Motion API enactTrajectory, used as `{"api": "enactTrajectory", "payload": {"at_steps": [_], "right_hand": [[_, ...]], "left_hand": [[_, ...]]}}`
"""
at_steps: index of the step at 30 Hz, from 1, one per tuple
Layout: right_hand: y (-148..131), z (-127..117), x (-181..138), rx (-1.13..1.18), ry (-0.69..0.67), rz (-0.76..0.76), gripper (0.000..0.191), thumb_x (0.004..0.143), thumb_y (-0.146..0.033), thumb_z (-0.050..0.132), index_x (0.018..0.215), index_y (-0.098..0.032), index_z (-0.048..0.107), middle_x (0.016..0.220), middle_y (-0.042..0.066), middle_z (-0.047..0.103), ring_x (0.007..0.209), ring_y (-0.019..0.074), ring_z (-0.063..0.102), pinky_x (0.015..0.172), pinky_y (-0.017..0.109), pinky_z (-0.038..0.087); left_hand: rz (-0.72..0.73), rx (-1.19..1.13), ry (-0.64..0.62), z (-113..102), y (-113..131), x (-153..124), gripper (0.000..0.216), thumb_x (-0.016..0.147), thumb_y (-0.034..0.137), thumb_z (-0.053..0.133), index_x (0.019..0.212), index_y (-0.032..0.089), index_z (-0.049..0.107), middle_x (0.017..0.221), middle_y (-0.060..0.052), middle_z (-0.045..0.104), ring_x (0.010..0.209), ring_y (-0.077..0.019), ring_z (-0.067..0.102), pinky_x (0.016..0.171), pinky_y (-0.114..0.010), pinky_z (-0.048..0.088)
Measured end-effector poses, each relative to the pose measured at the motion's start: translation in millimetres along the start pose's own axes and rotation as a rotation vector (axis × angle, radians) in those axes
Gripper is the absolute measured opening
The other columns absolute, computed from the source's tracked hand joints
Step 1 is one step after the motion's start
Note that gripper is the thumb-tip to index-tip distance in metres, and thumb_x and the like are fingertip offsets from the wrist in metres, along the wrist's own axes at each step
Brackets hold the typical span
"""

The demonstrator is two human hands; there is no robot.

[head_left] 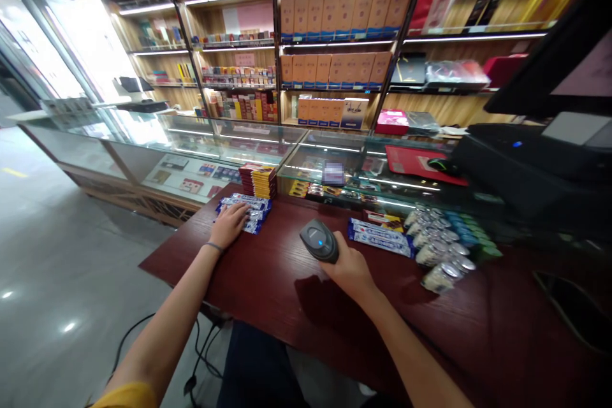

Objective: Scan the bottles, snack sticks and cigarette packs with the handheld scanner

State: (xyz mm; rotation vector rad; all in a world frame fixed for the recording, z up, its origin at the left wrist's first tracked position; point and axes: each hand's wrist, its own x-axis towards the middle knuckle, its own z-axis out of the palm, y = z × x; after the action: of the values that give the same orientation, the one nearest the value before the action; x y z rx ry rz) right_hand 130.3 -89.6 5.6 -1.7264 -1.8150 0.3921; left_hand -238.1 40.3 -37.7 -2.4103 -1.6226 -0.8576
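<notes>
My right hand (352,265) is wrapped round the handle of a dark grey barcode scanner (319,241), held above the wooden counter with a blue light showing on it. On the left, my left hand (230,224) lies with its fingers stretched over a pile of blue and white snack packets (255,220). Right behind that pile stand stacked red and yellow boxes (261,180). Two more blue and white packets (380,237) lie to the right of the scanner, beside rows of small jars with silvery lids (437,245).
The dark red counter (258,274) adjoins a glass display case (229,140). A red mat (421,164) lies on the glass. A black monitor (549,57) and a phone (574,309) are on the right. Shelves behind hold orange boxes (342,13) and bottles. Cables (201,354) hang below the counter.
</notes>
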Motion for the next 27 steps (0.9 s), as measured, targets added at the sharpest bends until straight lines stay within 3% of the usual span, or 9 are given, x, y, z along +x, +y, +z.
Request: {"api": "enactTrajectory", "payload": {"at_steps": [5,12,18,23,27], "right_hand": [[5,-20,2,0.072,0.029,0.062,0.037,0.077,-0.041,0.070,0.108,-0.029,0.055,0.083,0.003,0.075,0.082,0.0316,0.075,0.062,0.029,0.040],[27,-49,7,0.282,0.254,0.126,0.044,0.077,-0.038,0.067,0.118,-0.027,0.055,0.098,0.007,0.076,0.101,0.0325,0.073,0.078,0.037,0.053],[49,-81,7,0.350,0.422,0.210,0.044,0.079,-0.040,0.067,0.119,-0.024,0.059,0.086,0.007,0.075,0.073,0.0284,0.072,0.060,0.036,0.054],[61,-108,7,0.519,0.511,0.278,0.048,0.080,-0.042,0.069,0.121,-0.021,0.057,0.064,-0.001,0.067,0.040,0.0191,0.056,0.041,0.031,0.045],[76,-123,5,0.637,0.564,0.259,0.026,0.079,-0.041,0.070,0.095,-0.023,0.059,0.051,-0.007,0.057,0.035,0.0148,0.049,0.038,0.027,0.039]], "left_hand": [[0.136,-0.078,0.015,6,40,16,0.039,0.102,0.036,0.044,0.134,0.025,0.064,0.137,-0.011,0.064,0.128,-0.0274,0.058,0.117,-0.053,0.038],[0.327,-0.237,0.007,39,139,44,0.037,0.103,0.028,0.044,0.133,0.024,0.064,0.138,-0.011,0.064,0.130,-0.0260,0.057,0.116,-0.050,0.041],[0.421,-0.387,0.002,78,226,56,0.036,0.101,0.024,0.047,0.132,0.023,0.065,0.137,-0.013,0.063,0.126,-0.0261,0.059,0.110,-0.047,0.047],[0.483,-0.426,-0.002,105,281,61,0.033,0.101,0.025,0.051,0.129,0.019,0.067,0.132,-0.015,0.065,0.120,-0.0272,0.062,0.103,-0.045,0.052],[0.519,-0.416,-0.019,121,311,64,0.032,0.097,0.024,0.058,0.128,0.021,0.068,0.132,-0.014,0.066,0.117,-0.0273,0.063,0.102,-0.045,0.052]]}}
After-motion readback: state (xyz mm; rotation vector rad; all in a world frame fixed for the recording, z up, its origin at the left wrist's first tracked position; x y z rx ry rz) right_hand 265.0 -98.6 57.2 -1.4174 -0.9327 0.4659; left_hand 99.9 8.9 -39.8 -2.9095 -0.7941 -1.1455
